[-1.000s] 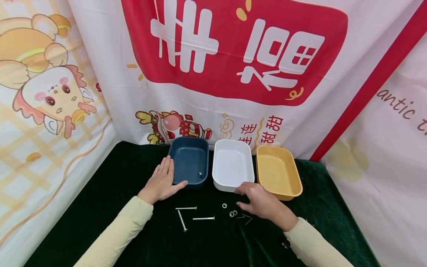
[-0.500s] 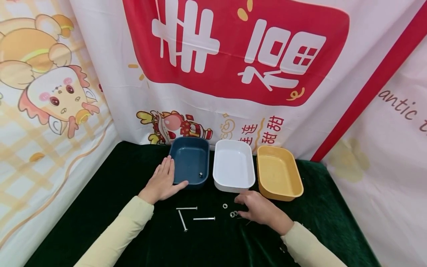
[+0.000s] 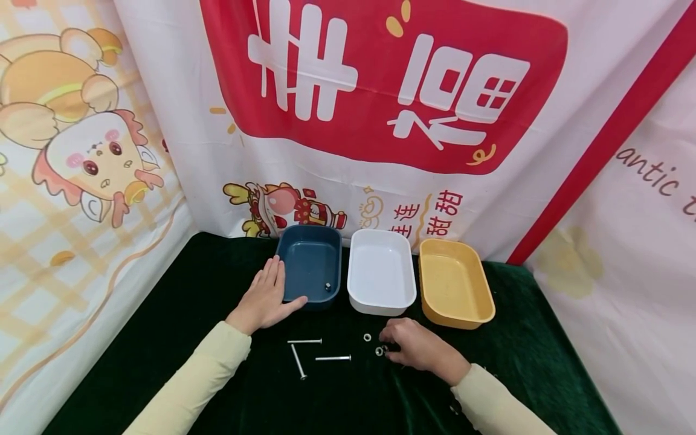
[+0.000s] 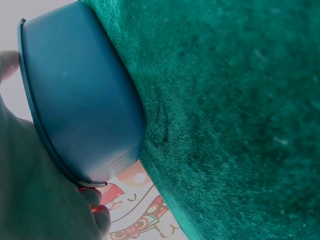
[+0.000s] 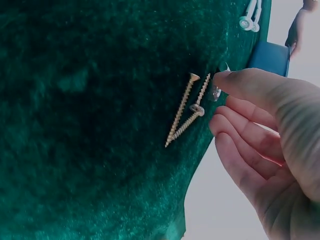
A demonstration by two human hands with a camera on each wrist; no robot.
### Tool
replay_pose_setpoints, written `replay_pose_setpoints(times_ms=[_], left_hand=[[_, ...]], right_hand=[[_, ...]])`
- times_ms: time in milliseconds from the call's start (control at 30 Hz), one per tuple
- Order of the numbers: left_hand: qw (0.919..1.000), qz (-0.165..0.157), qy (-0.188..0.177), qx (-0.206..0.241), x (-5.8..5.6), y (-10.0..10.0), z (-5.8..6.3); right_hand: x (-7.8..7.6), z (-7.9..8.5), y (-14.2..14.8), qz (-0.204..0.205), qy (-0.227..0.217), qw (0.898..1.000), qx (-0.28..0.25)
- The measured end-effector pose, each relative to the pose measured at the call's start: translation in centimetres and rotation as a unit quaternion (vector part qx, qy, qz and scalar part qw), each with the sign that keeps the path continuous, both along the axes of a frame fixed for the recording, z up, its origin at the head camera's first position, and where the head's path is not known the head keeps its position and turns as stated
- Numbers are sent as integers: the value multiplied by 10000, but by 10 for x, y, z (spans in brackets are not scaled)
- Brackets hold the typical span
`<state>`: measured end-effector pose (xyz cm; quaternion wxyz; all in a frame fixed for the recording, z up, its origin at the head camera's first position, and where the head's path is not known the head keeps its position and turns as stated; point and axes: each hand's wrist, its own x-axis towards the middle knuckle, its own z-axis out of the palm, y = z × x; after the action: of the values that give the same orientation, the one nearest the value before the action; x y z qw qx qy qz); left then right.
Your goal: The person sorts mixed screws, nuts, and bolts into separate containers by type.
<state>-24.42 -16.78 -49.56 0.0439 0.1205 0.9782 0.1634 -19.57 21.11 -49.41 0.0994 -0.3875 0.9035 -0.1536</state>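
Note:
My left hand [image 3: 266, 296] lies with straight fingers along the left side of the dark blue box [image 3: 310, 257], its thumb at the near rim. A small metal nut [image 3: 328, 287] sits inside that box. Over the green cloth, my right hand [image 3: 421, 345] reaches in with bent fingers, thumb and forefinger apart around a pair of nuts [image 3: 379, 351]. Another nut [image 3: 367, 338] lies just beyond them. In the right wrist view, the thumb tip partly covers a nut [image 5: 216, 93]. Brass-coloured screws [image 5: 182, 107] lie beside the hand there; the hand hides them from the head view.
A white box [image 3: 380, 272] and a yellow box [image 3: 454, 284] stand in line right of the blue one. Three long bolts [image 3: 333, 358] lie on the green cloth [image 3: 261, 405] left of the nuts. A printed white curtain [image 3: 304, 157] rises behind the boxes.
My right hand has drawn back from the white box's near edge and come down toward the pair of nuts, covering the screws in the head view. The left hand has stayed put.

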Motion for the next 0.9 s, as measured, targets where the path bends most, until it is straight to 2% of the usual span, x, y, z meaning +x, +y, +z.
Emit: replay_pose_setpoints(times_ms=[433, 900], left_hand=[[10000, 13, 25, 12, 0, 0, 1], [10000, 13, 75, -11, 1, -1, -1]], right_hand=[[-4, -1, -6, 51, -53, 9999, 144], [-2, -7, -7, -309, -259, 9990, 195]])
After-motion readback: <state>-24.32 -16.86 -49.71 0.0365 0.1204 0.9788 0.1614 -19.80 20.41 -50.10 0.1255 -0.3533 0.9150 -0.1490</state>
